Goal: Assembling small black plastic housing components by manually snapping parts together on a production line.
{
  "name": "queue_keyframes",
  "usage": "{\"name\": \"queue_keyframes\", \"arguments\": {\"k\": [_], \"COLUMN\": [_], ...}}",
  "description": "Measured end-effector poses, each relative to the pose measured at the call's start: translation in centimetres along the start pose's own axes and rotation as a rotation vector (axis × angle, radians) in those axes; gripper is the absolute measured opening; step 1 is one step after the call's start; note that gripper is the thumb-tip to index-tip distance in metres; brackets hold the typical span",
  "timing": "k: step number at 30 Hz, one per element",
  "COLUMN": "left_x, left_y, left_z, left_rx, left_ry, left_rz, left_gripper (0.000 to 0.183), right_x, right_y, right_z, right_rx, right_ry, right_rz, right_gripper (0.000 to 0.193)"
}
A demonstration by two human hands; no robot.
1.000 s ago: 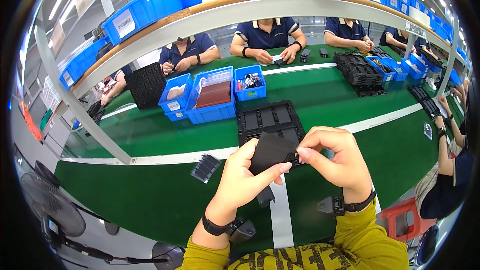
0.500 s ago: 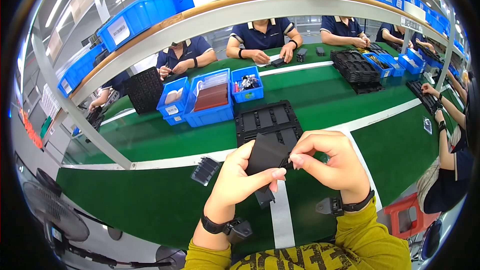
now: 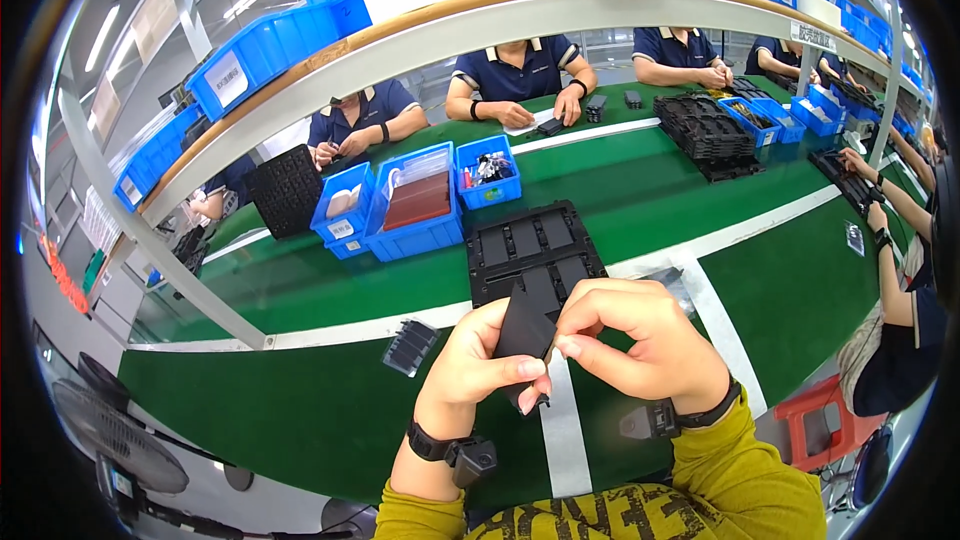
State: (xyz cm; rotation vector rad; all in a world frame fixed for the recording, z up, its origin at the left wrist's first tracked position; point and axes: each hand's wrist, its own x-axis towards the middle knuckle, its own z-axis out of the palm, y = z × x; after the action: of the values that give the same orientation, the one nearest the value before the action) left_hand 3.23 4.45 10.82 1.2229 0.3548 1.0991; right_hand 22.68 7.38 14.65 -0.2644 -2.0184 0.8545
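My left hand (image 3: 468,360) is closed round a flat black plastic case (image 3: 526,328), thumb across its near face. The case stands tilted, with one corner pointing up. At its right edge my right hand (image 3: 645,340) has thumb and forefinger pinched together. Whatever lies between those fingertips is too small to make out. Just beyond both hands a black compartment tray (image 3: 488,250) rests on the green table, with flat black pieces in its slots. A clear bag of black parts (image 3: 410,346) lies left of my left wrist.
Blue bins (image 3: 415,232) with brown sheets and small parts stand beyond the tray. Stacked black trays (image 3: 705,135) sit farther right. A shelf beam (image 3: 420,45) crosses above the table. Co-workers sit opposite and at right; a fan (image 3: 115,430) stands at left.
The black case has turned more edge-on and dropped slightly in my left hand. My right hand has shifted a little left and down, still pinched at its edge.
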Motion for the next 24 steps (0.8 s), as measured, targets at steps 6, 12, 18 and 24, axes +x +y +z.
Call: {"name": "queue_keyframes", "arguments": {"k": [6, 12, 18, 24], "left_x": [0.0, 0.2, 0.2, 0.5], "left_y": [-0.6, -1.0, -1.1, -2.6], "left_z": [0.1, -0.2, -0.1, -0.1], "left_rx": [-0.099, -0.137, -0.089, -0.427], "left_ry": [-0.015, -0.107, -0.143, -0.335], "left_rz": [0.010, 0.010, 0.047, 0.241], "left_gripper": [0.025, 0.026, 0.025, 0.023], "right_x": [-0.1, -0.2, -0.2, 0.4], "right_y": [-0.1, -0.4, -0.6, 1.1], "right_z": [0.5, 0.1, 0.3, 0.5], "right_rx": [-0.029, 0.002, 0.000, 0.063], "right_ry": [0.007, -0.054, -0.036, 0.017], "right_rz": [-0.081, -0.005, 0.007, 0.050], "right_gripper": [0.004, 0.006, 0.006, 0.013]}}
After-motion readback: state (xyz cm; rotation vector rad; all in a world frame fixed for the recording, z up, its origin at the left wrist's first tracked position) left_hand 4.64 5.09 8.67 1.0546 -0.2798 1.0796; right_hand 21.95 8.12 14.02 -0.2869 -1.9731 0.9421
